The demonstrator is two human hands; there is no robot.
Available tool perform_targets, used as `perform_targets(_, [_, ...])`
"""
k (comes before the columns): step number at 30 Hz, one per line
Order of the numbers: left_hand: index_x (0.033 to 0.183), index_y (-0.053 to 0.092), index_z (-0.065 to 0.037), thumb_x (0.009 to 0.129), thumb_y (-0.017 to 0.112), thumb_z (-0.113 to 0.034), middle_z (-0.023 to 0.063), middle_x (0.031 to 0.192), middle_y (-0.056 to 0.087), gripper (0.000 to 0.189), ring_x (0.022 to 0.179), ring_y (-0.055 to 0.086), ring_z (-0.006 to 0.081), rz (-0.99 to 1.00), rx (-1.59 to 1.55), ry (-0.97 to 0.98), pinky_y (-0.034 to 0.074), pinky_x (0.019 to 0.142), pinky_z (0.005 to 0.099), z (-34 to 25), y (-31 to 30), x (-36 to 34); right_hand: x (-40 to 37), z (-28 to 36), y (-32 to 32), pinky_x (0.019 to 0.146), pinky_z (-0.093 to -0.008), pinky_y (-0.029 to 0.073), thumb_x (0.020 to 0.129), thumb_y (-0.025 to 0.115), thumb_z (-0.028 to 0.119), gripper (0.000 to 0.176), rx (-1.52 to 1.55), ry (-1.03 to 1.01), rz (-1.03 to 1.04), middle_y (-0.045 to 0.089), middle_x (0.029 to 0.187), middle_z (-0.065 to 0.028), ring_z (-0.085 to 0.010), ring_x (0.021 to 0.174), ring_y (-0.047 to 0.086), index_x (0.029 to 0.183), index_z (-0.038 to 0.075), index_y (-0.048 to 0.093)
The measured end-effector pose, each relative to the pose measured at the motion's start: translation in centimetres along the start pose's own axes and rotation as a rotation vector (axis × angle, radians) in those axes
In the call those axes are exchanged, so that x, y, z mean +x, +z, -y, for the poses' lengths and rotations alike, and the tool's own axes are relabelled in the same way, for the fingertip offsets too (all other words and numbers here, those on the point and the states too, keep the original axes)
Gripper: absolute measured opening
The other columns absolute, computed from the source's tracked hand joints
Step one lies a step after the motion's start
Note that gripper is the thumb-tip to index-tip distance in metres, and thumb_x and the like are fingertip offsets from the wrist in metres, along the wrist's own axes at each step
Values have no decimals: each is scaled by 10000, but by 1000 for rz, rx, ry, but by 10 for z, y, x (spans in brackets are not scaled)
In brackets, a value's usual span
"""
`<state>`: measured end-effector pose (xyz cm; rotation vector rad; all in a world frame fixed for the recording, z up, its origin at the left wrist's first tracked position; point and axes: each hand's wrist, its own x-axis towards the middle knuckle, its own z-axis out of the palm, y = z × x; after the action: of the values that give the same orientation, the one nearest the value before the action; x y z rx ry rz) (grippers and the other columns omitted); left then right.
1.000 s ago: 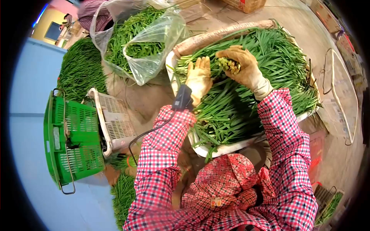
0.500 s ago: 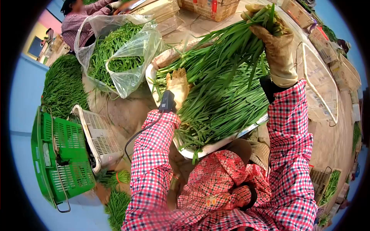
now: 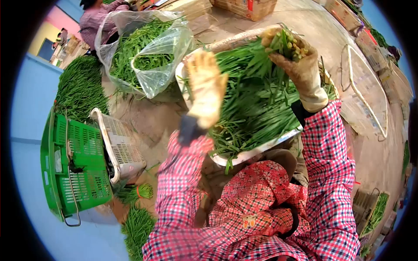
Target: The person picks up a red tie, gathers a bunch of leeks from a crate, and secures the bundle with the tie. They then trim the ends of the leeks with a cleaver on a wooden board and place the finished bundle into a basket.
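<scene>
My right hand (image 3: 298, 56), in a stained work glove, is closed around the pale stem ends of a bunch of garlic chives (image 3: 250, 58). The long green leaves hang to the left over a white-rimmed basket (image 3: 226, 162), where more garlic chives (image 3: 257, 113) lie in a thick layer. Over the basket's left side is my left hand (image 3: 204, 85), gloved too and blurred by motion. Its fingers stretch upward and nothing shows in them. A dark device is strapped at that wrist.
A clear plastic bag (image 3: 163, 76) of loose greens stands behind on the left. Green (image 3: 85, 178) and white crates (image 3: 126, 148) sit at the left, near tied bundles (image 3: 141, 191) on the floor. A white-rimmed crate (image 3: 365, 93) is at the right. Another person (image 3: 98, 21) works at the back left.
My left hand has lifted off the leaves at the basket's left edge and moved up. The bunch in my right hand has come lower and slightly left. The view has shifted a little.
</scene>
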<state>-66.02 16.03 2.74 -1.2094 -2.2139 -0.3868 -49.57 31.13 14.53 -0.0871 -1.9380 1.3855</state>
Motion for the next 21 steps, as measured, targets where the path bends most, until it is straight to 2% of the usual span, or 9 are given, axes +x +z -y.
perform_targets(2, [1452,343,32,931,509,-504,207,1523,332,765,1453,221,348,304,166,11,98,1187,551,-14,38,23,-1,-10,4,881,-270,540,794,778,48,429,-70,8,-36,716,1061,-65,-120,964,670,1193,-13,634])
perform_targets(4, [1471,325,9,926,487,-544,200,1534,319,793,1458,214,332,215,105,-39,86,1175,588,-2,120,2,-5,-9,8,873,-274,545,790,772,32,427,53,49,-34,718,1048,-73,-127,950,674,1193,-7,635])
perform_targets(6, [1461,391,-130,948,445,-571,155,1517,375,679,1431,290,309,103,1289,152,158,1137,622,18,190,-29,-2,10,9,855,-277,551,806,746,37,366,123,5,-99,716,1028,-84,-143,931,678,1157,1,648])
perform_targets(8, [1431,447,-217,967,403,-584,109,1498,423,593,1406,344,295,236,394,45,192,1100,664,21,189,-35,-2,15,-16,859,-290,539,833,705,44,355,0,-13,-170,707,1036,-93,-164,965,665,1175,-11,627])
perform_targets(11, [1465,382,-131,949,376,-600,98,1552,335,697,1463,216,283,203,769,142,89,1129,639,39,249,-63,-11,17,-53,862,-316,545,862,660,77,290,77,-20,-356,707,1042,-112,-201,950,673,1139,-1,630])
perform_targets(12, [1468,377,-131,947,354,-615,85,1553,336,711,1465,214,258,304,310,22,84,1129,630,32,236,-66,-14,22,-65,879,-324,547,865,660,83,284,90,-11,-413,706,1046,-120,-207,967,675,1135,1,630])
perform_targets(17, [1449,415,-223,958,295,-647,35,1508,412,660,1403,330,189,116,1254,311,189,1078,639,67,266,-48,-29,126,-105,726,-304,585,862,672,115,325,157,-471,-485,673,999,-85,-186,835,668,1158,16,581])
perform_targets(19, [1476,369,-130,945,418,-612,82,1550,328,719,1446,244,309,130,179,56,173,1114,634,56,248,-40,-51,151,-135,756,-317,582,855,664,99,311,79,-445,-506,674,1006,-86,-197,864,675,1145,23,585])
perform_targets(21, [1460,382,-59,941,480,-563,129,1532,361,730,1436,269,349,301,215,158,219,1107,625,55,185,-19,-74,171,-154,774,-314,576,854,657,85,314,19,-348,-573,678,998,-89,-198,858,677,1153,21,587])
